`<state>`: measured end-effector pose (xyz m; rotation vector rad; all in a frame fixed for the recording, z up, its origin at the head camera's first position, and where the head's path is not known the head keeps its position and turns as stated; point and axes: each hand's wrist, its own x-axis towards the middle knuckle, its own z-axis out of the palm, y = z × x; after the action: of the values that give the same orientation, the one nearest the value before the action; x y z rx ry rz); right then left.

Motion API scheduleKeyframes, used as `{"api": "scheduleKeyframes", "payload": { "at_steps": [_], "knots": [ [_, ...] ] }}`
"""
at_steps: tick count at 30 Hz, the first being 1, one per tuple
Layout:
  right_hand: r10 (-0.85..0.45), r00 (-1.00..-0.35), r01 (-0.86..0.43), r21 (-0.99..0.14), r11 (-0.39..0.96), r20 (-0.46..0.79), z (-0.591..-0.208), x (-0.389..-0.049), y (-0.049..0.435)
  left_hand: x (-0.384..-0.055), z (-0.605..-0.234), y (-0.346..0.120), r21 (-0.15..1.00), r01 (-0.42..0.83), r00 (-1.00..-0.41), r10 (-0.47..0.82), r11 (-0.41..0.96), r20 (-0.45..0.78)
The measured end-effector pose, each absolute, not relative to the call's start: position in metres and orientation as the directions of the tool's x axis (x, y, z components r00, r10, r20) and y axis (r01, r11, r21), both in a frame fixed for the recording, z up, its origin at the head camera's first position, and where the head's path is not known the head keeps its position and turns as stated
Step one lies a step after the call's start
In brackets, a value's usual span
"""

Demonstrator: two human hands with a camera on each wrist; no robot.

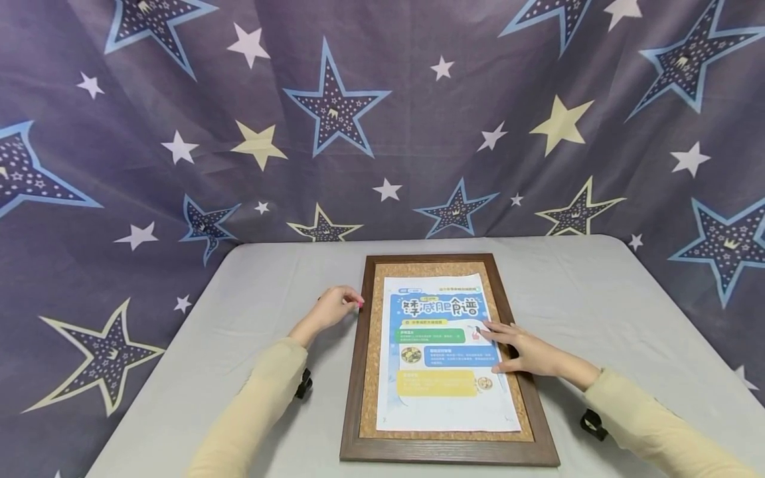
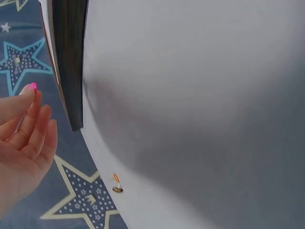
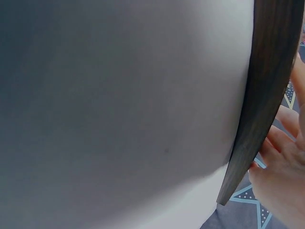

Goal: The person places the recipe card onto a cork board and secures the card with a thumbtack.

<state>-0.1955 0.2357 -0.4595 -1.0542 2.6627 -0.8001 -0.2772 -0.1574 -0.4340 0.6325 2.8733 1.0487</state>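
A framed corkboard (image 1: pixel 367 345) with a brown wooden frame lies on the table. On its cork rests a printed paper sheet (image 1: pixel 442 415) with blue, green and yellow panels. Left of the frame's upper part, my left hand (image 1: pixel 333 305) pinches a small pink push pin (image 2: pixel 33 86) between thumb and finger. The pin's point is hidden. My right hand (image 1: pixel 526 350) lies over the right edge of the sheet and the frame, its fingers spread onto the paper. In the right wrist view the dark frame edge (image 3: pixel 269 81) partly covers those fingers.
A pale grey cloth covers the table (image 1: pixel 287 272). Behind it hangs a purple-grey curtain (image 1: pixel 418 126) with stars. The left wrist view shows a small gold thing with an orange tip (image 2: pixel 117 189) on the pale surface.
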Motion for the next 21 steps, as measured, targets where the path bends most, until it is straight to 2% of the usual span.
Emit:
{"api": "scheduleKeyframes", "payload": {
  "at_steps": [13,21],
  "knots": [
    [-0.672,-0.739,-0.579,-0.545,0.607,0.037,-0.459,-0.197,0.236,-0.286,-0.439,-0.131,0.627,0.397,-0.905,0.398,0.67,0.149],
    [-0.673,-0.738,-0.58,-0.545,0.606,0.038,-0.459,-0.196,0.235,-0.291,-0.441,-0.12,0.652,0.364,-0.92,0.367,0.666,0.138]
  ]
}}
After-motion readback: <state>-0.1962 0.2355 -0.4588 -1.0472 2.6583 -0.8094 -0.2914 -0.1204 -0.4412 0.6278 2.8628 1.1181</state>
